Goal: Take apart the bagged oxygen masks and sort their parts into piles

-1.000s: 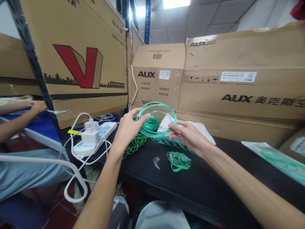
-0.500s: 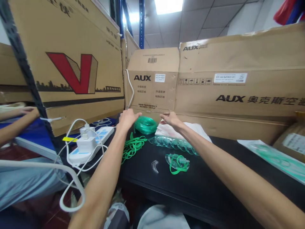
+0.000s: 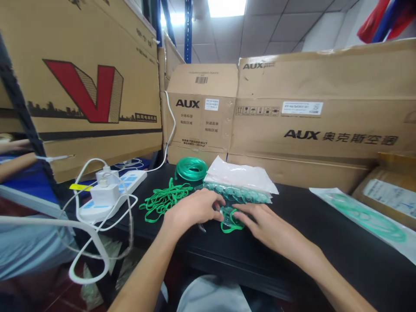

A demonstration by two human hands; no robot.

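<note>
A clear greenish oxygen mask point(image 3: 227, 213) with a green elastic strap point(image 3: 231, 229) is on the black table, between my two hands. My left hand point(image 3: 198, 209) has its curled fingers and thumb on the mask's left edge. From the other side, my right hand point(image 3: 264, 220) pinches at the right edge and strap with thumb and forefinger. Thin metal-looking strips point(image 3: 202, 227) lie under my left hand, mostly covered. Behind the mask, a row of stacked clear green masks point(image 3: 234, 193) sits against a white plastic bag point(image 3: 240, 173).
A tangle of green elastic straps point(image 3: 165, 197) and a coil of green tubing point(image 3: 191, 168) lie at left. A white power strip point(image 3: 130, 182) with plugs and cables is farther left. Cardboard boxes point(image 3: 312, 160) wall the back. At right lies a packaged tubing set point(image 3: 367, 212).
Both hands have come down and back from the tubing coil and the white bag to the single mask near the table's front. The view has turned slightly right.
</note>
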